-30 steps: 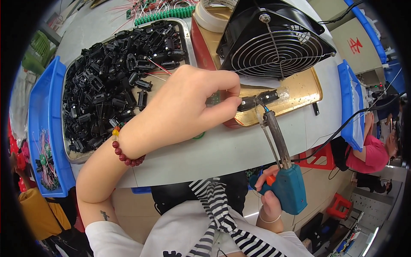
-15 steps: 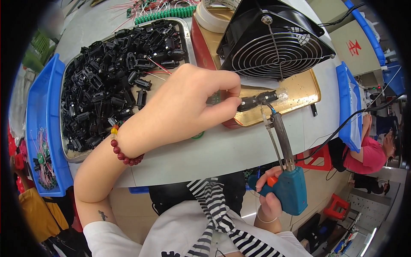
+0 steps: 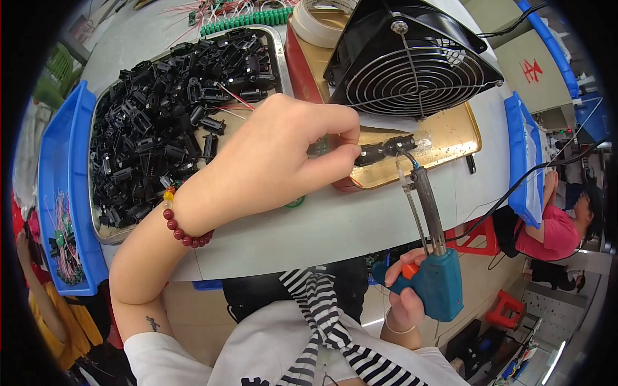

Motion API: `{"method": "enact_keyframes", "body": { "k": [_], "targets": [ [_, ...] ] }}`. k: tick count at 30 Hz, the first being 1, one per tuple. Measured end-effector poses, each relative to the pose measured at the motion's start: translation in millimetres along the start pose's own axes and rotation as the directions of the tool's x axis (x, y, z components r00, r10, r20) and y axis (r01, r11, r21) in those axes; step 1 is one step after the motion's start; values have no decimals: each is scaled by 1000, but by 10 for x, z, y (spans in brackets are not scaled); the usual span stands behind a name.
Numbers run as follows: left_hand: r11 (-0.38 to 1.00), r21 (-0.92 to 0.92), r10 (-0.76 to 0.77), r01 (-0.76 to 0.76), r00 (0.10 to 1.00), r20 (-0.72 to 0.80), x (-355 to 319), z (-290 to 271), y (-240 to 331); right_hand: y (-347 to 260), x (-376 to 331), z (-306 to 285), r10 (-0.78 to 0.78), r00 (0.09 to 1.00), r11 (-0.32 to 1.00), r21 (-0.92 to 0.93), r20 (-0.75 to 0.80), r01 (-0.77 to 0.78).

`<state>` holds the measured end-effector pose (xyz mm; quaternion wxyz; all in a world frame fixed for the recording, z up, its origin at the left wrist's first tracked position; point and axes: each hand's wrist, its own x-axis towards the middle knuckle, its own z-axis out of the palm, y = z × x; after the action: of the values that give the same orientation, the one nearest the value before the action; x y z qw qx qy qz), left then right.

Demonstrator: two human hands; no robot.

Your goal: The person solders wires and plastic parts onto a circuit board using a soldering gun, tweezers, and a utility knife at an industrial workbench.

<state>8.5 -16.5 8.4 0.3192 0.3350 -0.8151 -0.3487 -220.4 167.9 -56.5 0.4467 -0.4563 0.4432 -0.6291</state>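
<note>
My left hand [image 3: 309,148] pinches a small black plastic part [image 3: 372,154] by its left end, between thumb and forefinger. The part is held low over a gold-coloured tray [image 3: 450,147]; whether it rests there I cannot tell. My right hand [image 3: 405,296] is wrapped round the handle of a teal soldering gun [image 3: 438,286] with an orange trigger. Its tip reaches up to the right half of the part, and a thin feed tube ends close beside it. A metal tray [image 3: 96,193] heaped with similar black parts lies left of my left forearm.
A black fan [image 3: 418,80] with a wire grille stands behind the part, near rolls of tape [image 3: 312,29]. Blue bins [image 3: 55,161] flank the table, one holding wired circuit boards. A green strip [image 3: 244,22] lies at the back. Other people [image 3: 557,228] sit or stand nearby.
My hands, the part and the soldering gun have barely moved; the whole view has shifted slightly. At the right a person's head has shifted, and at the far left another person's arm now shows.
</note>
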Motion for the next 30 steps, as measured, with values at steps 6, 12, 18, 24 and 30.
{"method": "enact_keyframes", "body": {
  "k": [6,12,18,24,30],
  "targets": [
    [1000,-8,6,-6,1000,-6,-1,8,-9,-1,11,3,-10,1000,1000,1,-2,10],
    [1000,-12,4,-4,1000,-7,4,10,-11,4,3,-13,-13,1000,1000,-10,7,13],
    [999,-7,44,-45,998,-53,-11,3,4,4,4,-31,-19,1000,1000,-18,15,19],
    [769,442,502,-461,865,28,19,-92,-12,-1,7,-45,-25,999,999,-31,20,25],
    [629,645,531,-434,846,51,-21,-77,80,-34,14,-42,-12,1000,1000,-27,27,13]
  ]
}}
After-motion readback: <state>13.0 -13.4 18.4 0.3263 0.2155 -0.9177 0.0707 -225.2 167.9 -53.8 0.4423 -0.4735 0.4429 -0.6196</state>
